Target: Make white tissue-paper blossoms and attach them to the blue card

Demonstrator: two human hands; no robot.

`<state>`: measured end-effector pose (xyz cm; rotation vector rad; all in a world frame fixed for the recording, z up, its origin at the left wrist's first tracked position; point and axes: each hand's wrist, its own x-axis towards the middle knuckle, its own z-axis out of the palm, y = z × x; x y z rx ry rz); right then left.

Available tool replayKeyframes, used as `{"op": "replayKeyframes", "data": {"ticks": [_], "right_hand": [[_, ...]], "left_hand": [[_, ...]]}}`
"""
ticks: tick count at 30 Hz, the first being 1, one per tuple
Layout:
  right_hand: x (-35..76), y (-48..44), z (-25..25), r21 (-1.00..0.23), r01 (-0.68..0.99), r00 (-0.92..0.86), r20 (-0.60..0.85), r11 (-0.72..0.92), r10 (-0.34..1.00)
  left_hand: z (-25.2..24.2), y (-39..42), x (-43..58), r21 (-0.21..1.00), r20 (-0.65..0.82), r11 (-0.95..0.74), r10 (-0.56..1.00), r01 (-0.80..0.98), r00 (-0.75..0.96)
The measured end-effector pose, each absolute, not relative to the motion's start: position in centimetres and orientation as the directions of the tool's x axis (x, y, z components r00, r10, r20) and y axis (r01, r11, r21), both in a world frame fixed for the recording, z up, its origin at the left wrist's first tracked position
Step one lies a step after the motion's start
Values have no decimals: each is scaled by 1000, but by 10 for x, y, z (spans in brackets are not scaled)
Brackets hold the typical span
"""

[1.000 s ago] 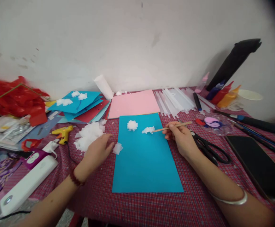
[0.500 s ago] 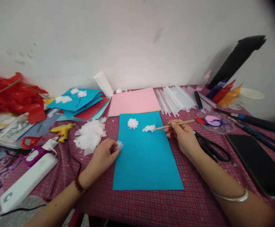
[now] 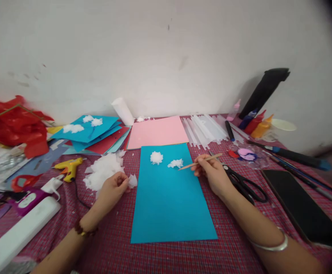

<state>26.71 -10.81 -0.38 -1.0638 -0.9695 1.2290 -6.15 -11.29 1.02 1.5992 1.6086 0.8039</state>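
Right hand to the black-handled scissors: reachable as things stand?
Probably yes. The black-handled scissors lie flat on the red checked cloth right beside the right hand, with nothing on top of them. One catch: that hand is pinching a thin wooden stick, so its fingers are occupied.

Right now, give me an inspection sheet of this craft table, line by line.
Surface: red checked cloth covers the table, crowded on both sides.
Job's things: blue sheet lies flat in the middle, with two tissue tufts near its far end and a tissue pile to its left.
Clutter: glue gun, scissors, pink sheet, white strips, paint bottles, black tablet, red crumpled paper.
Hands: left hand pinches a tissue piece; right hand holds a wooden stick, its tip by the right tuft.
Cables: black cord trails from the glue gun.
Surroundings: white wall, lightly marked.
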Motion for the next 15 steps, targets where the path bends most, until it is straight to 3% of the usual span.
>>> {"op": "replayKeyframes", "data": {"ticks": [6,11,15], "right_hand": [[266,-109,-7,-975,-220,94,-8,12,996],[265,-108,-8,-979,-203,80,5,21,997],[266,-107,-7,-982,-188,77,7,21,997]], "left_hand": [[7,-112,-56,806,-8,-51,995,590,97],[23,-123,-40,806,-59,-75,977,586,207],[59,-137,-20,781,-83,-233,881,579,466]]}}
